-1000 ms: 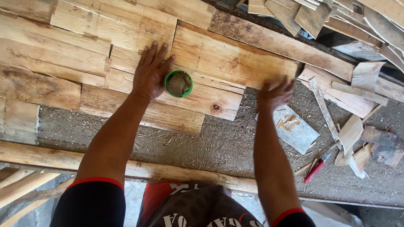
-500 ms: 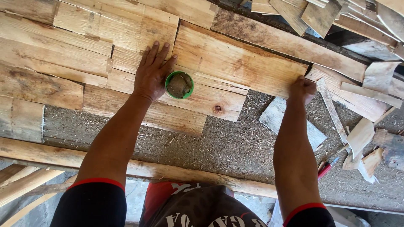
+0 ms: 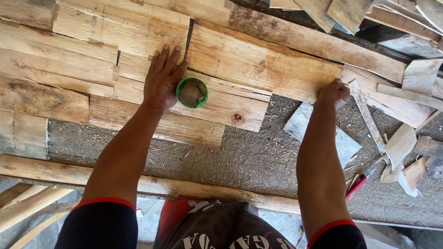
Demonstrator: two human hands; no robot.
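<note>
The left hand (image 3: 162, 78) lies flat and spread, palm down, on the pale wooden boards (image 3: 92, 55) in the upper left of the frame, holding nothing. Its thumb side touches, or sits just beside, a small round green container (image 3: 192, 92) with a grey-brown mass inside, which stands on the boards at upper centre.

The right hand (image 3: 334, 93) is curled, fingers bent under, at the right end of a broad wooden plank (image 3: 263, 64) that runs across the upper middle of the frame. It grips or presses that end; whether the fingers wrap under the edge cannot be told.

The planks lie side by side on a tabletop (image 3: 249, 161) covered with coarse, sawdust-strewn grey material. Just below the right forearm a greyish offcut (image 3: 344, 145) lies flat on that surface. To the right, a narrow strip (image 3: 367, 120) slants down the frame, and beyond it lie loose pale wood scraps (image 3: 399, 143). Near the lower right a red pen-like tool (image 3: 357, 186) lies close to the forearm. A long rounded timber (image 3: 46, 171) runs along the near edge of the tabletop at the lower left. No package, label or sign can be made out on the tabletop.
</note>
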